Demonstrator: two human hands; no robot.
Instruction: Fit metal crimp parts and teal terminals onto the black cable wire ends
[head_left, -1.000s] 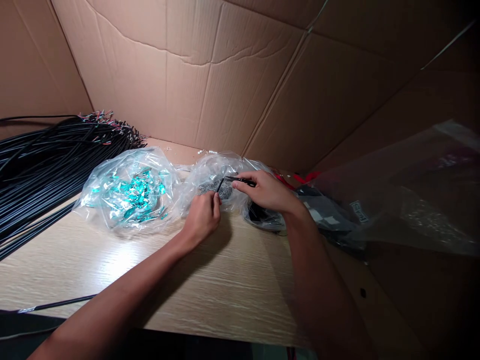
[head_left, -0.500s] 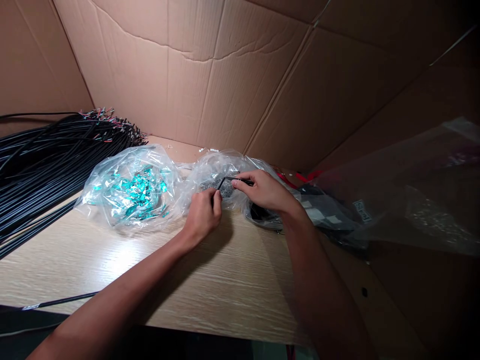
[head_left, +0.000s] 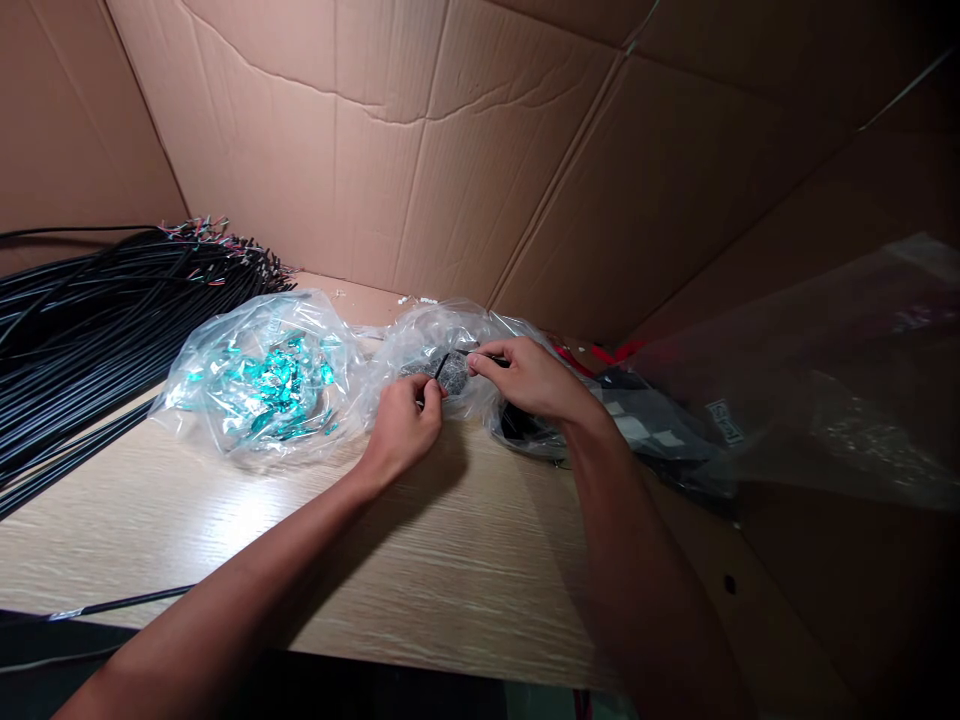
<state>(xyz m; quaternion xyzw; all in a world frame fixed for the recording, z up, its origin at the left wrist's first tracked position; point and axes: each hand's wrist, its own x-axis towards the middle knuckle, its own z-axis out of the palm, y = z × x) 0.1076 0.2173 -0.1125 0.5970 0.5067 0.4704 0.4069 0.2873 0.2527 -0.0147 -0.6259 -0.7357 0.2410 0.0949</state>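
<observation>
Left hand [head_left: 409, 425] pinching thin black piece [head_left: 442, 364], right hand [head_left: 534, 380] clamped on slim dark tool [head_left: 465, 352], both above clear bag [head_left: 431, 322]. Room's toward counter's [head_left: 465, 560] near edge; cardboard wall [head_left: 375, 180] bounds back, cable bundle [head_left: 112, 300] left.

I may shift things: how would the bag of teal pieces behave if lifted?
The bag is probably floppy, since its clear film is crumpled. The teal pieces would likely slide and bunch, as they seem to lie loose inside.

Just one cam on my head, facing forward and down over the tabletop [head_left: 450, 570], left hand [head_left: 406, 425] and right hand [head_left: 536, 378] pretty near.
</observation>
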